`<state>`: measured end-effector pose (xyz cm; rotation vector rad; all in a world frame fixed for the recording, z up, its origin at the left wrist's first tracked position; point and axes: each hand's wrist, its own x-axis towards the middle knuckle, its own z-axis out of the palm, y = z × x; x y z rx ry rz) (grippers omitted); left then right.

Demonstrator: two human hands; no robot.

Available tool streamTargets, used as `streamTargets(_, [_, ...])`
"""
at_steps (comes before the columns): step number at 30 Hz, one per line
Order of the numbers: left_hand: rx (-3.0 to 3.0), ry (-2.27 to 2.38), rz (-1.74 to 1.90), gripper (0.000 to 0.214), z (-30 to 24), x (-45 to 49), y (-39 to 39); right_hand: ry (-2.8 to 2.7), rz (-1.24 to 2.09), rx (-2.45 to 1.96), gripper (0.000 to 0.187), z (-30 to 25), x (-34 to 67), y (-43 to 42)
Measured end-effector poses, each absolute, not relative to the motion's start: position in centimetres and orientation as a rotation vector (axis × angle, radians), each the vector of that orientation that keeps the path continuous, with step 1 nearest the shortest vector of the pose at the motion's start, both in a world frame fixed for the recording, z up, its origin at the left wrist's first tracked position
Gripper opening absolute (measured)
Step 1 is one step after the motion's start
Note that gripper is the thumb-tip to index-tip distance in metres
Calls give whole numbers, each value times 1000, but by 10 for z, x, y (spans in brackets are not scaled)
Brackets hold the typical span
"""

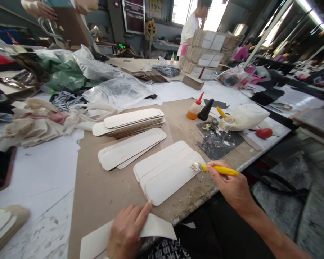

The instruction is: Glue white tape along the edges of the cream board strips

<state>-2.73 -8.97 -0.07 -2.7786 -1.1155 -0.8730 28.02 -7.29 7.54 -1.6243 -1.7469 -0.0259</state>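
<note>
My right hand is closed around the yellow handle of a glue brush. White paste coats the bristles, which are at the right end of a fanned group of white card panels with rounded ends. My left hand is closed over the middle of another white card panel, which bends down at both ends near the table's front edge. Its thumb touches the lower left corner of the fanned panels; the other fingertips are hidden. Behind lie a small group of panels and a thicker stack.
A white plastic jug lies on its side by a paste-smeared dark sheet. An orange glue bottle and a black cone-shaped bottle stand behind. Plastic bags and cloth cover the left. Co-workers are beyond the table.
</note>
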Motion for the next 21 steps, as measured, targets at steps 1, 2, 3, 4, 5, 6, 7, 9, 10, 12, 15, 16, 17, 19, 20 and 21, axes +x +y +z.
streamTargets(1, [-2763, -1105, -892, 33, 0, -27, -89, -1780, -69, -1584, 8, 77, 280, -72])
streamTargets(2, [-2752, -1089, -907, 32, 0, -27, -89, -1818, -103, -1544, 7, 79, 279, -71])
streamTargets(3, [-2747, -1081, -913, 31, 1, -27, -89, -1859, -126, -1510, 7, 79, 275, -71])
streamTargets(4, [-2748, -1077, -908, 31, 0, -27, -89, -1903, -133, -1488, 8, 79, 269, -72])
streamTargets(5, [-2759, -1067, -895, 32, -1, -28, -89, -1946, -119, -1476, 10, 78, 262, -73])
streamTargets(6, [-2771, -1057, -877, 32, -3, -30, -89, -1983, -87, -1462, 12, 77, 252, -77])
streamTargets(7, [-2784, -1045, -861, 34, -5, -31, -88, -2015, -28, -1442, 14, 76, 242, -81])
streamTargets(9, [-2802, -1020, -839, 39, -8, -34, -87, -2045, 138, -1337, 18, 76, 218, -93])
streamTargets(10, [-2809, -1008, -831, 42, -9, -35, -87, -2051, 266, -1276, 18, 77, 207, -98])
streamTargets(12, [-2820, -992, -817, 49, -10, -37, -86, -1987, 495, -1161, 13, 80, 192, -107])
streamTargets(15, [-2831, -971, -789, 54, -8, -37, -85, -1810, 650, -1173, 8, 82, 194, -106])
streamTargets(16, [-2830, -969, -783, 57, -7, -37, -85, -1766, 646, -1221, 8, 81, 202, -103])
streamTargets(17, [-2824, -976, -780, 58, -7, -36, -85, -1738, 619, -1281, 9, 80, 213, -99])
streamTargets(19, [-2814, -994, -784, 59, -5, -36, -87, -1712, 503, -1402, 11, 77, 240, -91])
streamTargets(20, [-2808, -1004, -788, 57, -4, -35, -87, -1706, 412, -1456, 11, 75, 254, -87])
streamTargets(21, [-2801, -1018, -789, 53, -4, -35, -88, -1708, 315, -1500, 11, 74, 267, -84])
